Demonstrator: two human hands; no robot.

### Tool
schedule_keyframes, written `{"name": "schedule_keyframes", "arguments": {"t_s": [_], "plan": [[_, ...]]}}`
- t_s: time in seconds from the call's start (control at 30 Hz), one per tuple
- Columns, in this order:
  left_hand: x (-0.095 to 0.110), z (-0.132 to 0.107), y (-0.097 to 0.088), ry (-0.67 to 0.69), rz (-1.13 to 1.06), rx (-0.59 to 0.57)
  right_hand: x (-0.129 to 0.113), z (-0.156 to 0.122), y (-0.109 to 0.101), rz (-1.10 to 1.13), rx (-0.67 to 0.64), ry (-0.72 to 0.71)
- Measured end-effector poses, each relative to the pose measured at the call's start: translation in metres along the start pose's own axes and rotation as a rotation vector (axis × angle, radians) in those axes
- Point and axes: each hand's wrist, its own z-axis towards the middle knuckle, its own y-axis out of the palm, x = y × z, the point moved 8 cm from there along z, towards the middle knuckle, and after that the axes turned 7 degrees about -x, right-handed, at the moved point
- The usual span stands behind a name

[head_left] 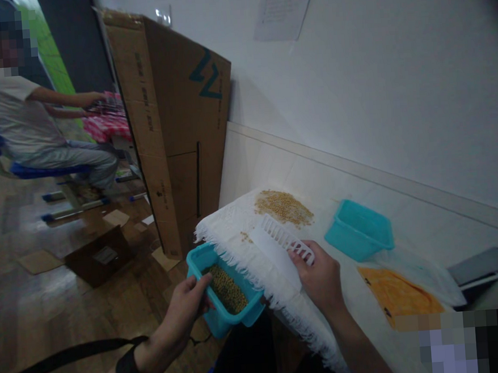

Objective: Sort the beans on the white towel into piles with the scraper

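Observation:
My left hand (pixel 188 304) grips the near rim of a teal plastic bin (pixel 203 259) partly filled with yellowish beans (pixel 227 290), holding it just below the table's edge. My right hand (pixel 319 277) is closed on a white toothed scraper (pixel 278 242) lying flat on a white fringed cloth (pixel 243 232). A pile of the same beans (pixel 283 207) sits on the cloth beyond the scraper, with a few stray beans nearer the edge.
A second teal bin (pixel 359 230) lies tipped on the table to the right. An orange sheet in a clear bag (pixel 399 292) is near it. A tall cardboard box (pixel 172 129) stands to the left. Another person (pixel 27 128) sits further back.

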Motion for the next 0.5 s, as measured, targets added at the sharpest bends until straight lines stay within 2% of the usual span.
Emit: {"name": "schedule_keyframes", "arguments": {"t_s": [0.5], "plan": [[0.001,0.001,-0.002,-0.003,0.010,0.013,-0.009,0.012,0.017,0.024,-0.071,-0.043]]}}
